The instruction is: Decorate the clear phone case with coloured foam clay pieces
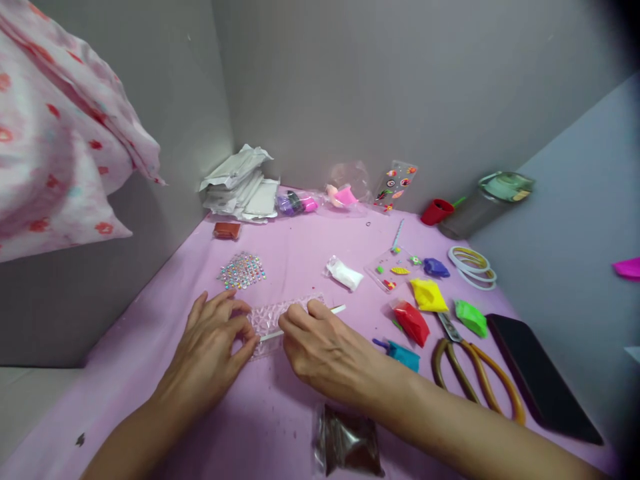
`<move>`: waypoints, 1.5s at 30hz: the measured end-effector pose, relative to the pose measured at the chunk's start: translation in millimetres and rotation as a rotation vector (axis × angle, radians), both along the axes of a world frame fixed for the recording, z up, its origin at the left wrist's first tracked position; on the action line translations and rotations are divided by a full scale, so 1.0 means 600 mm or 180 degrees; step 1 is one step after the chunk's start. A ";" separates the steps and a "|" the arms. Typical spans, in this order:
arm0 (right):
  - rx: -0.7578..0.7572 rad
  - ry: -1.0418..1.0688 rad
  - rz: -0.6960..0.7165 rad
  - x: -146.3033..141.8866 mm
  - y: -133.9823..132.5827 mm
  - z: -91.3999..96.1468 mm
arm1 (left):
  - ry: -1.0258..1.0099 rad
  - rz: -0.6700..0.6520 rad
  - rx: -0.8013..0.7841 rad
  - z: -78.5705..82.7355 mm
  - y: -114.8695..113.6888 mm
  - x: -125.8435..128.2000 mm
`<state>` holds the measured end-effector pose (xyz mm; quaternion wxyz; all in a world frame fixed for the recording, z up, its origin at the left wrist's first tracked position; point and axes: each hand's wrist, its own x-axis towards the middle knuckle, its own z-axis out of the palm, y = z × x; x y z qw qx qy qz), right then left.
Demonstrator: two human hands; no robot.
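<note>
A clear, faceted plastic piece [265, 319] lies flat on the pink tabletop, partly covered by both hands. Across it runs a narrow white strip [271, 336], whose far end sticks out beyond my right hand. My left hand [210, 343] pinches the strip's left end between thumb and forefinger, at the plastic's left edge. Closed over the strip's middle is my right hand [323, 347], its fingertips hidden from view. Just beyond the hands are a sheet of small gems [243, 270] on the left and a packet of white clay [345, 274].
To the right lie red [411, 323], yellow [429, 295] and teal packets [404, 357], scissors [479, 373], a black phone [543, 377] and tape rolls [473, 267]. A brown packet [350, 443] sits in front. White packets [243, 187] are stacked by the wall; patterned cloth [65, 147] hangs upper left.
</note>
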<state>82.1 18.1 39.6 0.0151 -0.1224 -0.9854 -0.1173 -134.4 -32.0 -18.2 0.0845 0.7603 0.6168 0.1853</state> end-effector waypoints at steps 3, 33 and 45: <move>0.0059 -0.0006 0.0008 -0.002 -0.001 0.003 | 0.0079 -0.0040 0.0043 0.000 0.001 0.001; 0.0240 -0.0157 0.0158 -0.006 0.001 -0.018 | -0.0062 -0.0178 0.0312 -0.029 -0.007 -0.008; 0.0199 -0.0070 0.0163 -0.001 0.003 -0.025 | 0.0473 -0.0832 0.0784 -0.036 -0.021 0.003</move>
